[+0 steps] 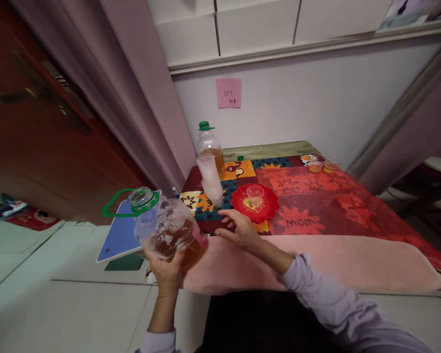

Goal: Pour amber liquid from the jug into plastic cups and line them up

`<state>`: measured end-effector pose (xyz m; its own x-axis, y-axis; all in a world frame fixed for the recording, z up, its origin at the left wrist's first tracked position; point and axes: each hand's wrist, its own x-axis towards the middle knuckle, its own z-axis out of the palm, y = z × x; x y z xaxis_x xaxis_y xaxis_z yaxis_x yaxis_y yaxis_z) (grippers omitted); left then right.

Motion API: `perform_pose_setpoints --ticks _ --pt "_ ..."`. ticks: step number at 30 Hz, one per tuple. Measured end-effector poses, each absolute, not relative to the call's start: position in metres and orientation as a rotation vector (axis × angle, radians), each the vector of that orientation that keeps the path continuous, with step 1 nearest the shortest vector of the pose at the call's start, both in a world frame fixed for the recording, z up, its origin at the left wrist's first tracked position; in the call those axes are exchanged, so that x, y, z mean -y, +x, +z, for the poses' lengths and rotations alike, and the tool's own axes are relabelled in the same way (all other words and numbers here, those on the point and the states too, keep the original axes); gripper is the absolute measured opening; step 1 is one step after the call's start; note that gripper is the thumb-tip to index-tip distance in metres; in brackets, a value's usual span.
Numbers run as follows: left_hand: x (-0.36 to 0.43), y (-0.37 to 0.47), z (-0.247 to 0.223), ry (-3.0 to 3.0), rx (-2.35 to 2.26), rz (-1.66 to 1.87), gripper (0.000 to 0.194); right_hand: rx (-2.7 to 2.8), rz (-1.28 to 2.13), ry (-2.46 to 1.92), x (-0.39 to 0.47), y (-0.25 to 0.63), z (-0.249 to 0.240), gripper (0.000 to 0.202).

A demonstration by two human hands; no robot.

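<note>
My left hand (165,267) grips a large clear plastic jug (172,233) around its side. The jug is tilted, its uncapped mouth and green handle (119,203) pointing left, with amber liquid and foam inside. My right hand (240,230) hangs open over the table's near edge, fingers apart, holding nothing. Just beyond its fingertips a leaning stack of clear plastic cups (210,179) stands. A red scalloped plate (237,203) bears one clear cup (255,195). Behind the stack stands a second jug (209,142) with a green cap and amber liquid.
Two cups with amber liquid (323,166) stand at the table's far right. A small green cap (240,158) lies near the back. Pink cloth (316,260) covers the near edge over a patterned tablecloth (316,196). A blue board (117,235) is at left.
</note>
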<state>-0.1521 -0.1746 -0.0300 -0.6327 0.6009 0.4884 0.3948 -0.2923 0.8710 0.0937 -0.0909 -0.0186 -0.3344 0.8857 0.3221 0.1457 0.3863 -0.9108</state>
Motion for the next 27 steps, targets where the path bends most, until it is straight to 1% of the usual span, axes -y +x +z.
perform_pose_setpoints --ticks 3,5,8,11,15,18,21,27 --pt "0.175 -0.153 -0.03 1.266 -1.747 2.03 0.088 1.66 1.232 -0.892 0.091 0.055 -0.032 0.085" --pt "0.176 -0.153 -0.027 1.27 -1.753 2.002 0.086 1.621 1.345 -0.835 0.09 0.038 -0.038 0.092" --pt "0.178 -0.155 -0.022 1.28 -1.829 1.913 0.086 1.606 1.462 -0.709 0.094 0.025 -0.048 0.09" --pt "0.178 -0.158 -0.016 1.299 -1.879 1.779 0.091 1.556 1.525 -0.615 0.099 0.024 -0.059 0.088" --pt "0.175 -0.158 -0.003 1.395 -1.929 1.586 0.091 1.47 1.606 -0.51 0.098 0.03 -0.064 0.099" --pt "0.171 -0.151 0.011 1.47 -1.979 1.457 0.093 1.455 1.573 -0.453 0.094 0.037 -0.062 0.104" --pt "0.165 -0.142 0.024 1.525 -2.055 1.337 0.103 1.456 1.475 -0.472 0.091 0.04 -0.061 0.099" --pt "0.148 -0.127 0.035 1.74 -1.995 1.248 0.098 1.346 1.443 -0.595 0.091 0.04 -0.066 0.098"
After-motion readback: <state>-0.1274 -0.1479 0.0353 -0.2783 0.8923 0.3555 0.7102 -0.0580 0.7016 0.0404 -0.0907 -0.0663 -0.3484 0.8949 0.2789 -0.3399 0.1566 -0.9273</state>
